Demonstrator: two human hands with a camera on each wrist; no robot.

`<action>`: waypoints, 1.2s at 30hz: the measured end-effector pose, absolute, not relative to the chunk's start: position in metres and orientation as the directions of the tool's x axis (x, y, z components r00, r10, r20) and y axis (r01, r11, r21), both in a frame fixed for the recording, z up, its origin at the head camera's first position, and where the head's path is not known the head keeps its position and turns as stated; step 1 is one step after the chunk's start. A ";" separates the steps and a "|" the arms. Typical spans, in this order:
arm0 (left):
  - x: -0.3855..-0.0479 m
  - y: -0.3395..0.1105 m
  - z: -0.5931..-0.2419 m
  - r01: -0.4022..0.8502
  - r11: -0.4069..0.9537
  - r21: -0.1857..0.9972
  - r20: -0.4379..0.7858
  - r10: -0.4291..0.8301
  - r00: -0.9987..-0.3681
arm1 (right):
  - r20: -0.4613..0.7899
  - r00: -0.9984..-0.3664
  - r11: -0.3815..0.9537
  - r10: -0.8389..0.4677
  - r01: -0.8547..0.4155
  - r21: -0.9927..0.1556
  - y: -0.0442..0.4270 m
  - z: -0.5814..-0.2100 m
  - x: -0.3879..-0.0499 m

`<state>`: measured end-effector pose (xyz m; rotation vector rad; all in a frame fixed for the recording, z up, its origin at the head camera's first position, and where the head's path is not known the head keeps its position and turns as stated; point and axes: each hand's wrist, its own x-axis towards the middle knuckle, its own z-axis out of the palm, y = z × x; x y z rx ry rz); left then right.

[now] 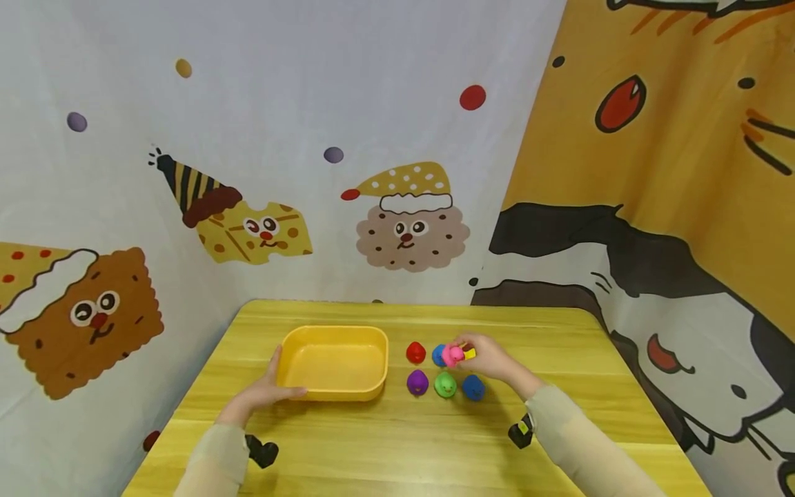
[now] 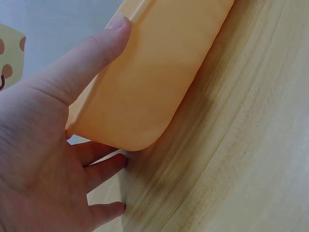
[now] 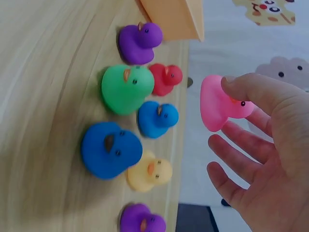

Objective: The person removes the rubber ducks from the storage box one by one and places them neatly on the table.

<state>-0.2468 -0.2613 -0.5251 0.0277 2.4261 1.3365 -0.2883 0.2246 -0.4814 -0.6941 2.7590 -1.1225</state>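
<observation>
At the left, a yellow plastic basin [image 1: 332,396] stands on the table. My left hand [image 1: 261,395] spans its near left corner, the thumb laid along the front wall and the fingers at the left side. My right hand [image 1: 487,357] pinches a pink rubber duck [image 3: 215,102] between thumb and fingers, raised above the table. Below and around it stand a red duck [image 1: 415,353], a light blue duck [image 3: 157,119], a purple duck [image 1: 417,382], a green duck [image 1: 445,384], a dark blue duck [image 1: 474,388] and a yellow duck [image 3: 148,171].
Another purple duck [image 3: 141,220] shows in the right wrist view; my hand hides it in the head view. The wooden table [image 1: 397,449] ends at a printed curtain [image 1: 397,83] behind and to both sides.
</observation>
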 end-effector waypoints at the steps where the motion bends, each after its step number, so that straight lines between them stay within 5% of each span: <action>1: -0.247 -0.261 -0.525 -0.157 0.550 0.820 -0.306 0.190 -0.933 | 0.091 -0.898 0.630 -0.430 -0.371 -0.683 0.228 -0.482 -0.288; 36: -0.247 -0.264 -0.531 -0.143 0.548 0.824 -0.296 0.201 -0.934 | 0.016 -0.968 0.741 -0.251 -0.203 -0.640 0.300 -0.526 -0.259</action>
